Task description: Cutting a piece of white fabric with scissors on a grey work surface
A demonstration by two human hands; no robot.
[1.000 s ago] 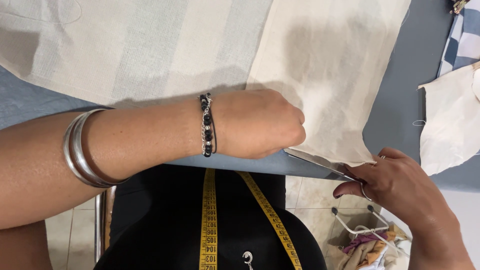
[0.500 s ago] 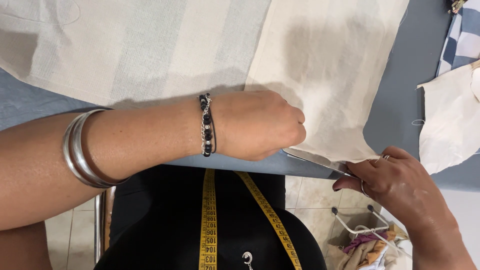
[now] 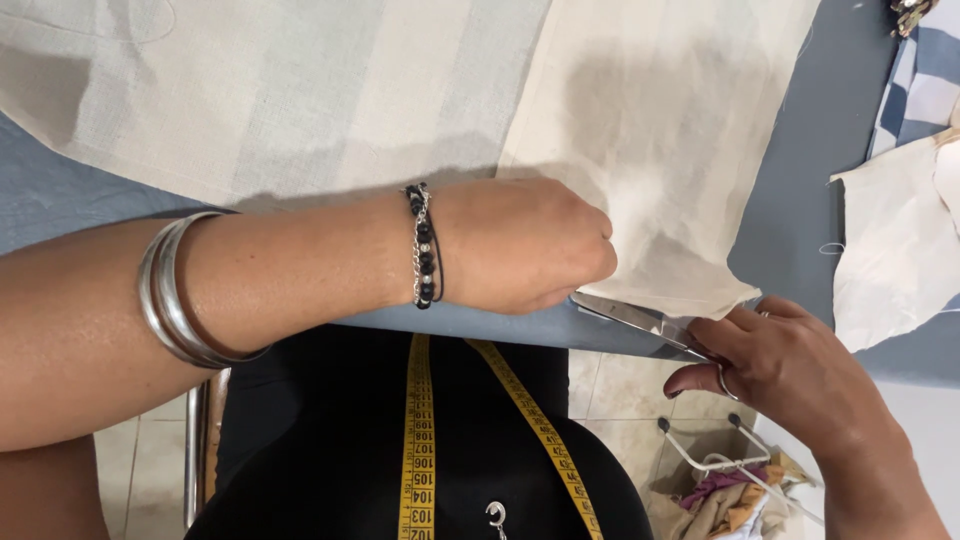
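Observation:
My left hand (image 3: 525, 245) is closed on the near edge of a cream fabric piece (image 3: 660, 130) that lies on the blue-grey table (image 3: 800, 180). My right hand (image 3: 775, 365) grips metal scissors (image 3: 640, 318) at the table's near edge. The blades point left toward my left hand, just under the fabric's edge. A wider sheet of pale striped cloth (image 3: 250, 90) lies flat to the left, partly under the cream piece. My left wrist wears a beaded bracelet and silver bangles.
A yellow tape measure (image 3: 420, 440) hangs over my dark top. Cream fabric scraps (image 3: 895, 240) and blue-striped cloth (image 3: 925, 85) lie at the right. A wire basket with cloth remnants (image 3: 725, 485) stands on the tiled floor below the table edge.
The hands, scissors and fabric stay almost where they were; my right hand shifts only slightly.

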